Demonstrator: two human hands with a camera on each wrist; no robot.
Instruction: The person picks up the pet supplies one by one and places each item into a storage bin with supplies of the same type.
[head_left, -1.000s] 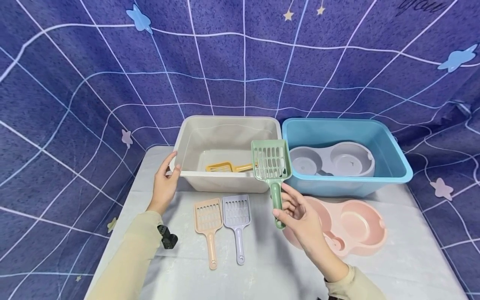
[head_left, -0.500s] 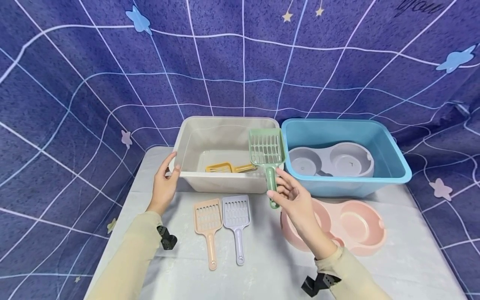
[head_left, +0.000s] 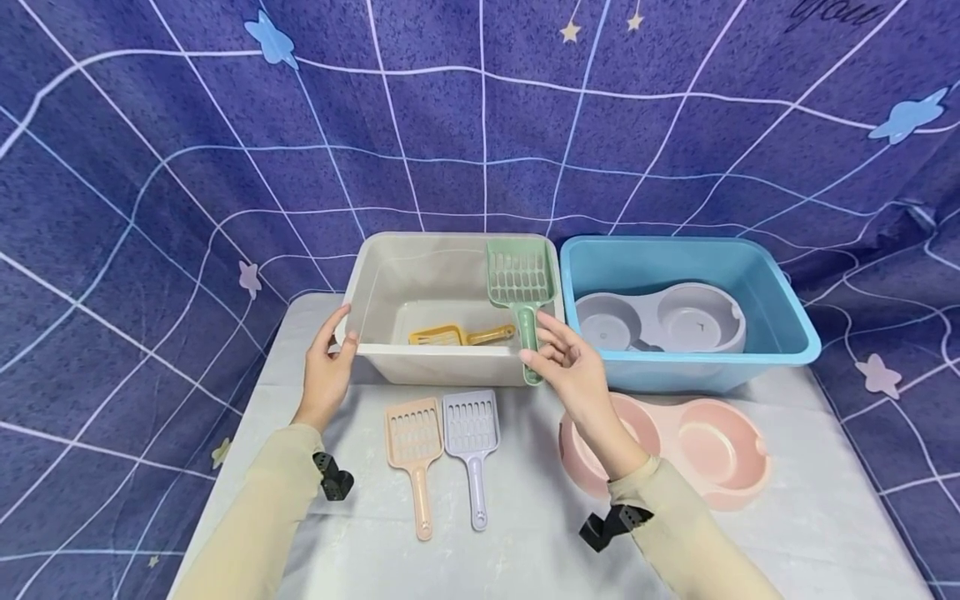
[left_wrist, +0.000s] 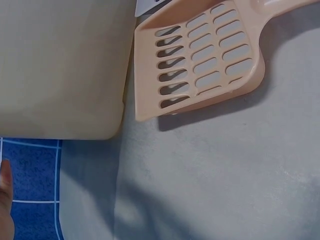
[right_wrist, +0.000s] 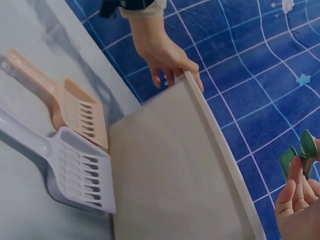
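Observation:
My right hand (head_left: pixel 573 367) pinches the handle of a green litter scoop (head_left: pixel 519 275) between thumb and fingers. The scoop's slotted head is raised over the right end of a cream litter box (head_left: pixel 450 367). At that box's left front corner my left hand (head_left: pixel 327 371) holds the rim; the right wrist view shows this left hand (right_wrist: pixel 165 52) with its thumb and fingers about the edge. Inside the box lies a yellow litter scoop (head_left: pixel 438 336). On the table in front are a peach litter scoop (head_left: pixel 415 433) and a lilac litter scoop (head_left: pixel 471 425), side by side.
Right of the cream box stands a blue litter box (head_left: pixel 690 375) with a grey double pet bowl (head_left: pixel 651 321) in it. A pink double pet bowl (head_left: pixel 723 454) lies in front, partly behind my right forearm. A blue patterned curtain (head_left: pixel 420 108) hangs behind the white-covered table (head_left: pixel 390 571).
The right hand has moved up and left with the green scoop, from the gap between the boxes to over the cream box. My left hand stays at the rim.

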